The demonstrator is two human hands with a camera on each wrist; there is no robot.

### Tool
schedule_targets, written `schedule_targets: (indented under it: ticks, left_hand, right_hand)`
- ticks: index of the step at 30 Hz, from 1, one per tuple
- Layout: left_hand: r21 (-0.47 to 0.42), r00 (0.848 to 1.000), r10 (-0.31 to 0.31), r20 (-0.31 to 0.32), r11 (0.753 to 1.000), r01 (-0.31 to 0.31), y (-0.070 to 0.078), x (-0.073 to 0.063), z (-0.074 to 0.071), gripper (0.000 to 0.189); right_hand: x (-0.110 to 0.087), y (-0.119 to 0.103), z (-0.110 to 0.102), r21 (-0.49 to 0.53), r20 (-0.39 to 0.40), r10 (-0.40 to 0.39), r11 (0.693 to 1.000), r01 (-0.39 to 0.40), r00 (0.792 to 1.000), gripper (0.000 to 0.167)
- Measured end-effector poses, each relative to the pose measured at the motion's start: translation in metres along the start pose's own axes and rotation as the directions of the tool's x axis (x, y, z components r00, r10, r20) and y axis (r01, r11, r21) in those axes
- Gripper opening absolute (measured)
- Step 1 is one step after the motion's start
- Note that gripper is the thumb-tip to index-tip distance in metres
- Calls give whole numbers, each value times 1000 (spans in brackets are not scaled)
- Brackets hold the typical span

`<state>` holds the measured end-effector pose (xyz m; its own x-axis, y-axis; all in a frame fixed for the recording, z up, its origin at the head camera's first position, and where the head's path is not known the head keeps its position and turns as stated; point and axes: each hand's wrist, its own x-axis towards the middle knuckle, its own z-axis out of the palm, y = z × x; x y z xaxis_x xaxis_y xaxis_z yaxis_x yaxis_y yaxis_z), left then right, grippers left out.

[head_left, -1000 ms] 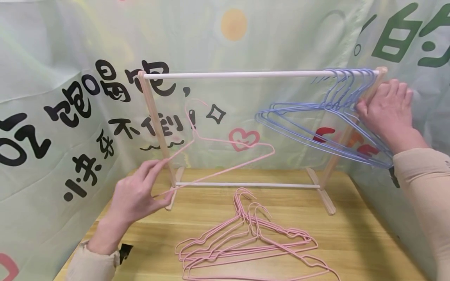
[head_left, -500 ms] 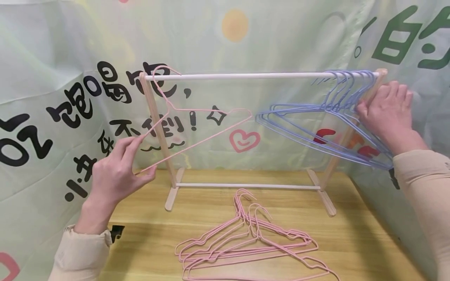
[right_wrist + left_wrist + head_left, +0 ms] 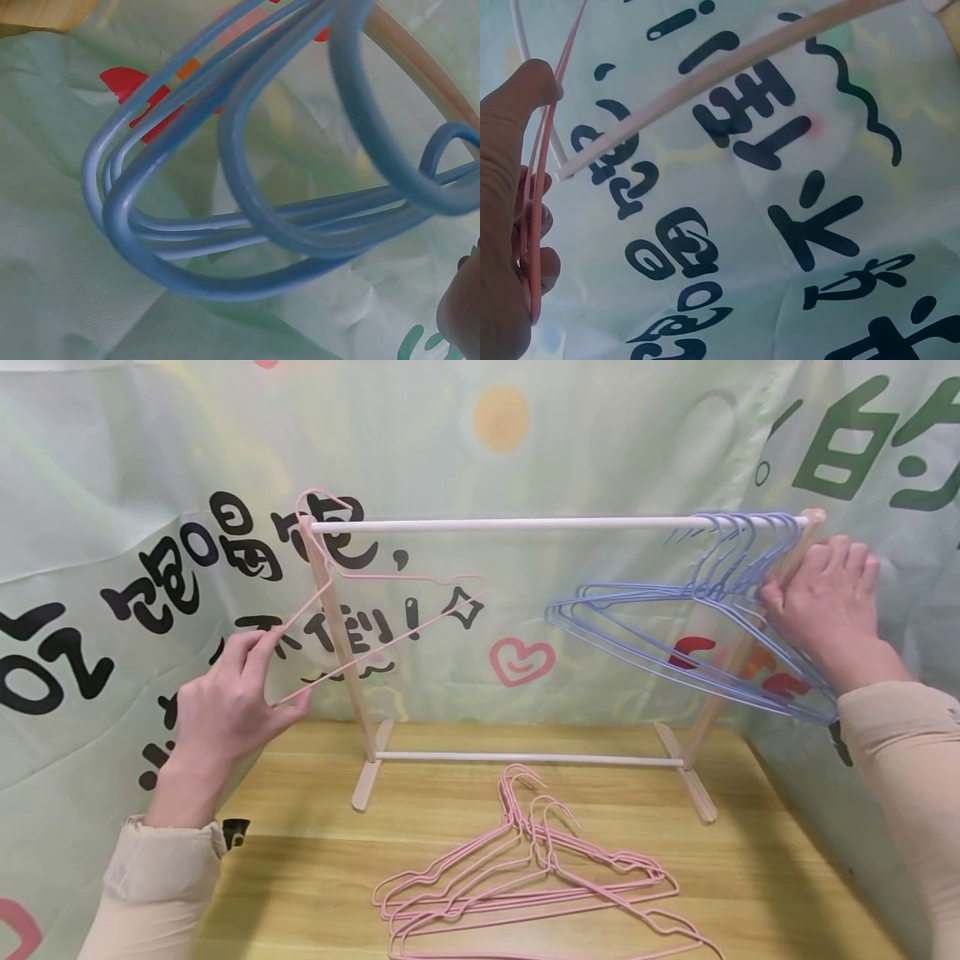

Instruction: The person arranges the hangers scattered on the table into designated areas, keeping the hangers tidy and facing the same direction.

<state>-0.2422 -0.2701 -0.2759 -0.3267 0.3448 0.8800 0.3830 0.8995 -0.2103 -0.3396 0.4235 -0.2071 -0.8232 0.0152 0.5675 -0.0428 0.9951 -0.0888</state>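
My left hand (image 3: 228,693) pinches one end of a pink wire hanger (image 3: 382,578), thumb below and fingers above. The hanger points right, its hook level with the top of the left post (image 3: 341,643) and rising above the white rod (image 3: 510,524). In the left wrist view, pink wire (image 3: 537,225) runs between thumb and fingers. My right hand (image 3: 828,602) grips the upper part of the rack's right post (image 3: 710,718), its fingertips hidden behind. Several blue wire hangers (image 3: 705,593) hang bunched on the rod beside it; their looped ends (image 3: 120,202) fill the right wrist view.
Several pink hangers (image 3: 551,862) lie in an overlapping pile on the wooden table (image 3: 300,877), in front of the rack. A lower white rod (image 3: 525,758) joins the rack's feet. A printed cloth (image 3: 450,435) stands behind and on both sides.
My left hand has carried the pink hanger up and left, from below the rod to the rod's left end. The right hand, the blue hangers and the pile have stayed put.
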Motion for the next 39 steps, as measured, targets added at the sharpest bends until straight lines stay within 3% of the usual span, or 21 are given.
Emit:
schedule_targets:
  ticks: [7, 24, 34, 39]
  left_hand:
    - [14, 998, -5, 64, 1000, 4, -6, -5, 3, 78]
    - [15, 999, -13, 40, 1000, 13, -10, -28, 24, 82]
    - [64, 994, -102, 49, 993, 99, -8, -35, 36, 71]
    - [58, 983, -169, 66, 985, 165, -7, -37, 40, 77]
  right_hand:
    - [0, 1, 0, 4, -4, -3, 1000, 3, 1000, 49]
    - [0, 0, 0, 4, -9, 1, 1000, -1, 1000, 46]
    - [-1, -1, 0, 13, -4, 5, 1000, -5, 1000, 47]
    - [0, 0, 1, 19, -6, 9, 1000, -9, 1000, 47]
